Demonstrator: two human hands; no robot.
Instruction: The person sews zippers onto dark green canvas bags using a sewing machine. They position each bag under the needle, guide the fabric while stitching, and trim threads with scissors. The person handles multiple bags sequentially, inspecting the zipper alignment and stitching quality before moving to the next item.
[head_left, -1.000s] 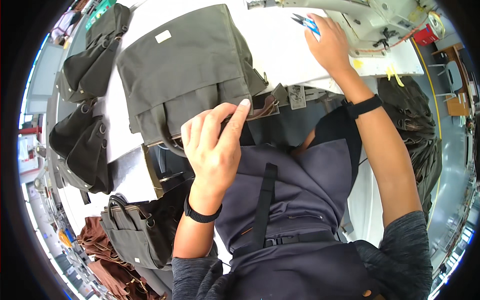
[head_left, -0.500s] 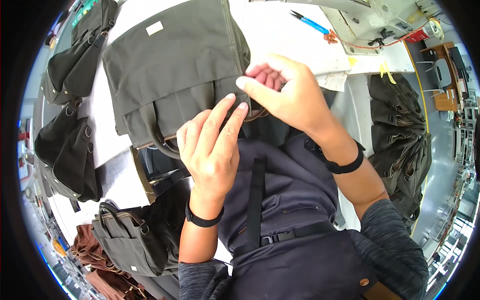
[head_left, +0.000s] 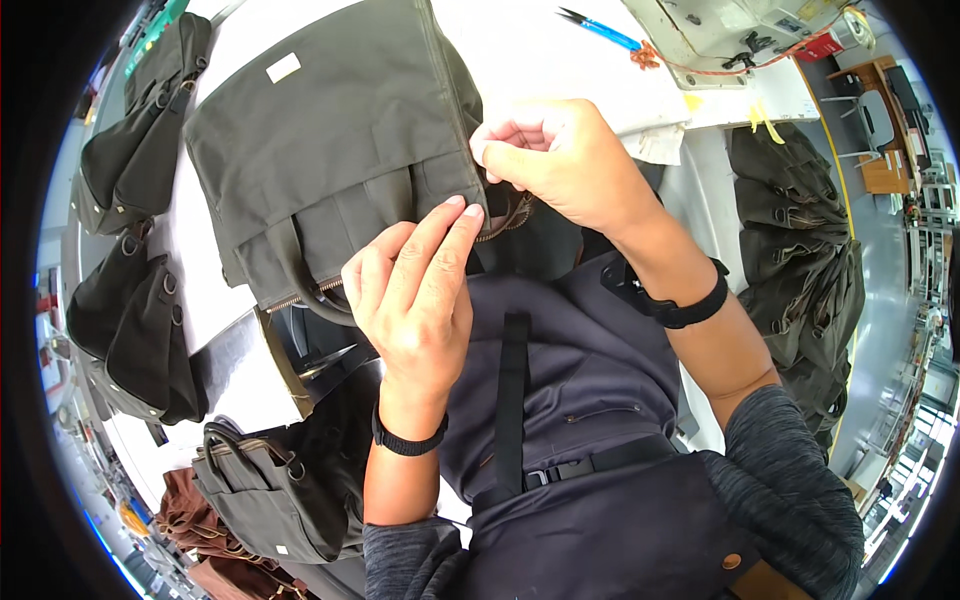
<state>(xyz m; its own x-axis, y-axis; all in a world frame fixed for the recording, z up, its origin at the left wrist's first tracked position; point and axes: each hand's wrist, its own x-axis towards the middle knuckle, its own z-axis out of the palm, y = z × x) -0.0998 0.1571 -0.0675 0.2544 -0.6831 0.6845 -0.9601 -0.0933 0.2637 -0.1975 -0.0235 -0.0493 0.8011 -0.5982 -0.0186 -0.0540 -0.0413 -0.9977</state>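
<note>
A dark olive canvas bag (head_left: 330, 125) lies on the white table in front of me, its zipped opening and two handles toward my body. A small pale label (head_left: 283, 67) sits near its far edge. My left hand (head_left: 415, 290) is open, with the index and middle fingers stretched onto the bag's near right corner, beside a handle (head_left: 388, 195). At the bag's right side edge, my right hand (head_left: 560, 165) is closed, thumb and fingers pinched together. Whatever may be between those fingertips is hidden or too small to make out. The zip's right end (head_left: 515, 215) curves below that hand.
Blue thread snips (head_left: 605, 32) lie at the far right, by a sewing machine base (head_left: 700, 40). Similar dark bags (head_left: 130, 330) line the left side. Another bag (head_left: 270, 490) and brown ones (head_left: 200, 515) sit lower left. Olive pieces (head_left: 800, 270) hang at right.
My right hand's fingers have drawn together into a pinch at the bag's edge. My left fingertips have closed up slightly. The whole view has shifted a little.
</note>
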